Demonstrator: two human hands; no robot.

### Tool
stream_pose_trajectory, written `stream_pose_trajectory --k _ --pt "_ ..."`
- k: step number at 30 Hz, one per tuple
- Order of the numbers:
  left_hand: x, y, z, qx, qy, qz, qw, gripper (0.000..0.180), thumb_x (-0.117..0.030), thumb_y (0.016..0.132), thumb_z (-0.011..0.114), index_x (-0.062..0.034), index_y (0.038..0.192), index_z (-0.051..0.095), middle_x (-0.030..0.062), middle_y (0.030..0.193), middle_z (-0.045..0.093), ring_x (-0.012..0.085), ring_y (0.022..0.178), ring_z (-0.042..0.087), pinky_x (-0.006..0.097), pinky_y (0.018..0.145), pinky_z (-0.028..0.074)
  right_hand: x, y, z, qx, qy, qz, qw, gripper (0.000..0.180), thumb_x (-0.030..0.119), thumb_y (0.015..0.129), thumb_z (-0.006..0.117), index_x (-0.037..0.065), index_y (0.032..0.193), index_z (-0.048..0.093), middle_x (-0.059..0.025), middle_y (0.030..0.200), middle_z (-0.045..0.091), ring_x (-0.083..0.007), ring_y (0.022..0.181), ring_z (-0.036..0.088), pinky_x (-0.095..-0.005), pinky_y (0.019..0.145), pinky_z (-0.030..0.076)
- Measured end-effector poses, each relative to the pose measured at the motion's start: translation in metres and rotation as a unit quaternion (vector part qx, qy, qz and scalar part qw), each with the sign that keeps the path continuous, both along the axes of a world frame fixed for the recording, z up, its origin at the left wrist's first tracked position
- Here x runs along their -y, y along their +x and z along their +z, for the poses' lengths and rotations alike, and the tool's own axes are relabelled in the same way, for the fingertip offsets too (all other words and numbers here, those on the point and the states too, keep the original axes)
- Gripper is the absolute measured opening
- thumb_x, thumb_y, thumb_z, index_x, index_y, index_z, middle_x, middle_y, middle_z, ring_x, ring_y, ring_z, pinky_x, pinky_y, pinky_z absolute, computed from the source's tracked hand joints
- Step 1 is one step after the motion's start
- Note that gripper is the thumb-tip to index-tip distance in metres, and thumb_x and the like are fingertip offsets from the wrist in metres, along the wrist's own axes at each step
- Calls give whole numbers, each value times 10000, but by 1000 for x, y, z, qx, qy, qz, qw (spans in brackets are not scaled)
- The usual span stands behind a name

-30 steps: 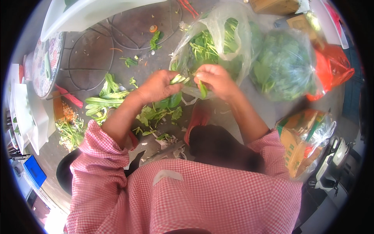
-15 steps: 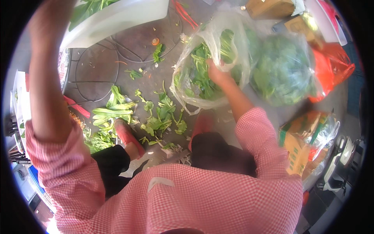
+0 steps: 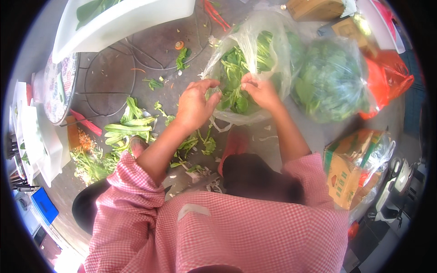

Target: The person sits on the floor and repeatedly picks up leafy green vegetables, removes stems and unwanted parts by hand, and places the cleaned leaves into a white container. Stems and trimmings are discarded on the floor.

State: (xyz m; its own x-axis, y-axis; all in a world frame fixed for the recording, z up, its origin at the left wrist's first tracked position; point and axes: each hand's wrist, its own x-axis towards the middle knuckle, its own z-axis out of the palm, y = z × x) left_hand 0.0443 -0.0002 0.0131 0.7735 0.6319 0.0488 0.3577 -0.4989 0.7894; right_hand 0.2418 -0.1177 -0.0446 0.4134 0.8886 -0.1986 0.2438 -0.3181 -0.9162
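A clear plastic bag point(image 3: 249, 27) stands open on the floor in front of me, with leafy green stems point(image 3: 231, 68) inside it. My right hand point(image 3: 264, 93) reaches over its near side, thumb and fingers pinched on a thin green stem. Beside it, at the left part of the bag's mouth, is my left hand point(image 3: 195, 103). Its thumb and fingers are curved and apart, with nothing visible between them. Right of the open bag sits a closed bag of greens point(image 3: 332, 82).
A white basin point(image 3: 132, 27) holding leaves stands at the upper left above a metal frame point(image 3: 109, 94). Green trimmings point(image 3: 132, 129) litter the floor around my shoes. An orange-red bag point(image 3: 387, 86) and a cardboard box point(image 3: 341, 179) lie to the right.
My left hand has come down from the white basin to the open bag. The right hand has shifted slightly within the bag's mouth and now pinches a stem.
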Motion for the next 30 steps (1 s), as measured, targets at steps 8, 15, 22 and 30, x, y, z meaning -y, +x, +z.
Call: stream_pose_trajectory --k 8,15,22,30 --pt "0 17 9 -55 -436 19 898 215 -202 851 656 -29 978 657 23 780 634 74 704 530 240 653 441 -12 -35 60 -204 30 -43 977 122 88 862 588 19 963 591 -13 808 603 -54 657 514 -193 583 415" --pt "-26 -3 7 -72 -511 -138 845 181 -209 832 676 -34 880 674 5 728 620 78 658 524 236 630 437 -4 -26 66 -354 -23 130 926 106 107 850 607 10 892 612 -12 760 599 -69 641 522 -198 590 418" --pt "-24 -7 25 -109 -466 10 878 177 -208 811 698 -39 825 647 0 750 625 92 642 531 256 618 458 -5 -34 69 -204 -30 62 977 109 113 835 628 5 849 618 -6 719 602 -50 638 518 -203 565 412" --pt "6 -2 10 -79 -79 -55 992 218 -245 749 734 -59 817 644 75 634 550 128 566 501 293 552 434 -14 -48 69 9 2 68 998 115 126 787 661 14 784 635 -24 649 601 -74 604 528 -251 550 432"
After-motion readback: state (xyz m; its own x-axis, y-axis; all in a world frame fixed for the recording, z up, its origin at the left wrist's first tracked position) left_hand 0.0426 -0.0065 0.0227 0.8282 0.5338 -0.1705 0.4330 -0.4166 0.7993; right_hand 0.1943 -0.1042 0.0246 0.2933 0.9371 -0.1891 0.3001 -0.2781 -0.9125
